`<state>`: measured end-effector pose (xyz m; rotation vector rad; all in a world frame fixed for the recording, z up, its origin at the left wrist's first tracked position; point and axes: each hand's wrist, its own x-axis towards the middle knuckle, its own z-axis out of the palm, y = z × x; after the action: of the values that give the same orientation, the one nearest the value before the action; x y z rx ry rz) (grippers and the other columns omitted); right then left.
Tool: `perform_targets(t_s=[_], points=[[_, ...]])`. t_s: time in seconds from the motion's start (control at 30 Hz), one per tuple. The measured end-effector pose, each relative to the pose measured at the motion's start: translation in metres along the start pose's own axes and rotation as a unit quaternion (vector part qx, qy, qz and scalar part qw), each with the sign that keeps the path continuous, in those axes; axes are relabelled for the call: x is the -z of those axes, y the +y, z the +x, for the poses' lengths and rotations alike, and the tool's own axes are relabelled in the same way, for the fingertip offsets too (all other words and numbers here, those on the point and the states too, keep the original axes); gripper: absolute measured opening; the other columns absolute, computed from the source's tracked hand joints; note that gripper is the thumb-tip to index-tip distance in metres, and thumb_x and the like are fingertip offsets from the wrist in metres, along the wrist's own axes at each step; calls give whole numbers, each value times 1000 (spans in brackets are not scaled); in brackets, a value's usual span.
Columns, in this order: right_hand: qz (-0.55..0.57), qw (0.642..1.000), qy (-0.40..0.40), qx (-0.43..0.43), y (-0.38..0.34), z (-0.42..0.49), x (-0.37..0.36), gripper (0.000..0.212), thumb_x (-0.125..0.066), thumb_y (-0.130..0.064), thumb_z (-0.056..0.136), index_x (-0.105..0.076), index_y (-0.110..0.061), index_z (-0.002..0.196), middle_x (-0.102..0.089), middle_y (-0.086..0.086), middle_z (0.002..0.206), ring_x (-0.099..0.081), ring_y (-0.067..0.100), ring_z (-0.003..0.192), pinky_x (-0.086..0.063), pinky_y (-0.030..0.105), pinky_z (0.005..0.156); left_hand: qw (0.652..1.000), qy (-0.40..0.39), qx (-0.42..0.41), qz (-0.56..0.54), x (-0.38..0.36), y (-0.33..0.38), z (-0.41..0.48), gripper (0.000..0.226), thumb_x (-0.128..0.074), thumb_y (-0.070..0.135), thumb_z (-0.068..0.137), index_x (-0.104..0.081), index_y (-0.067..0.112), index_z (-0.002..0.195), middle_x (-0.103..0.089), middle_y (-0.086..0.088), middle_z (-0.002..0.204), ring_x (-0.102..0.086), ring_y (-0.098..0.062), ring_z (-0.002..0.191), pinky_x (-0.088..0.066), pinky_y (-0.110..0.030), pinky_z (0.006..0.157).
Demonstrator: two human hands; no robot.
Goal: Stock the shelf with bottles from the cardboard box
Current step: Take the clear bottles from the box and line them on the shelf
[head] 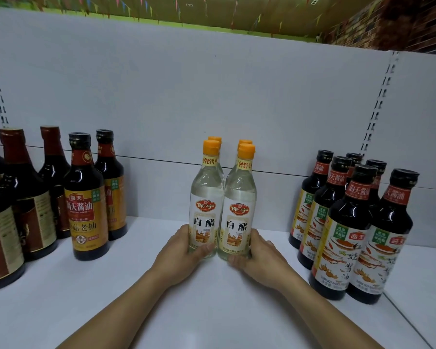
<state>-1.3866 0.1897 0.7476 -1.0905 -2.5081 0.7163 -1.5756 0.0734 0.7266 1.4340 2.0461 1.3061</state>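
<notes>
Mid-frame, the left hand [184, 250] grips one white vinegar bottle [205, 210], the right hand [258, 255] grips its twin [239, 215], seating both on the shelf [212, 311]; next likely needs a clean release.

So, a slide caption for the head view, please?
Left hand holds the left vinegar bottle, right hand the right vinegar bottle, on the white shelf.

Clear bottles [205, 210] say 白醋; dark ones [347, 230] 海天酱油.
</notes>
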Motion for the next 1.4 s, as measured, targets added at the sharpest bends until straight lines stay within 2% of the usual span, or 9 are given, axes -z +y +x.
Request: perform_targets(t_s=[0.27, 0.6, 0.77, 0.9, 0.97, 1.03, 1.1, 1.17, 1.4], points=[[-17, 1000, -3, -2, -3, -3, 1, 70, -62, -67, 87, -39, -27, 140, -57, -9, 141, -49, 22, 132, -49, 45, 101, 1000, 1, 11, 12, 0, 7, -5, 51, -66, 53, 91, -45, 33, 132, -63, 17, 133, -62, -8, 119, -52, -35, 104], [-106, 994, 35, 11, -8, -20, 3, 50, -58, -41, 100, -44, -5, 133, -54, 14, 134, -49, 31, 126, -49, 39, 98, 998, 5, 56, 16, 0, 23, -13, 52, -68, 48, 91, -41, 32, 132, -62, 16, 132, -62, -8, 119, -49, -32, 106], [-146, 988, 23, 52, -12, -28, 5, 38, -50, -37, 102, -53, -11, 129, -63, 10, 127, -61, 31, 115, -51, 37, 89, 997, -27, 73, -10, 3, 39, -26, 79, -76, 35, 89, -27, 24, 151, -56, 16, 134, -58, -5, 123, -47, -24, 103], [-117, 988, 6, 96, -28, -35, 9, 26, -51, -38, 102, -60, -17, 115, -69, 2, 117, -65, 28, 105, -52, 37, 82, 992, 34, 124, 17, 3, 48, -48, 103, -72, 50, 88, -5, 26, 162, -29, -3, 163, -34, -22, 149, -34, -41, 120], [-69, 989, -8, 128, -38, -39, 11, 23, -54, -40, 101, -61, -22, 112, -69, -4, 111, -64, 23, 104, -53, 38, 87, 990, 85, 108, 32, 4, 54, -63, 96, -71, 47, 91, -9, 29, 162, -29, -5, 163, -36, -21, 148, -37, -41, 118], [-22, 986, -27, 161, -49, -45, 12, 23, -57, -44, 100, -62, -27, 115, -69, -9, 111, -63, 16, 106, -53, 38, 92, 985, 144, 85, 41, 6, 62, -81, 79, -69, 40, 94, -25, 29, 158, -42, -2, 154, -47, -17, 137, -44, -31, 107], [21, 981, -38, 191, -62, -52, 13, 26, -58, -44, 99, -63, -30, 119, -68, -12, 113, -63, 11, 106, -52, 34, 93, 975, 205, 65, 53, 11, 68, -98, 59, -69, 38, 94, -43, 28, 146, -54, 3, 141, -56, -10, 123, -46, -26, 95], [53, 974, -40, 218, -75, -60, 16, 26, -60, -44, 98, -64, -31, 121, -66, -16, 109, -63, 7, 103, -51, 28, 89, 967, 244, 55, 53, 18, 75, -114, 41, -68, 37, 95, -53, 28, 132, -61, 9, 130, -60, -5, 114, -51, -28, 95], [138, 939, -90, 303, -122, -91, 12, 25, -60, -48, 98, -61, -37, 120, -65, -20, 108, -62, -3, 97, -55, 28, 82, 935, 347, 53, 44, 41, 87, -177, 30, -68, 33, 96, -59, 31, 124, -65, 16, 117, -62, 1, 109, -53, -22, 89]])
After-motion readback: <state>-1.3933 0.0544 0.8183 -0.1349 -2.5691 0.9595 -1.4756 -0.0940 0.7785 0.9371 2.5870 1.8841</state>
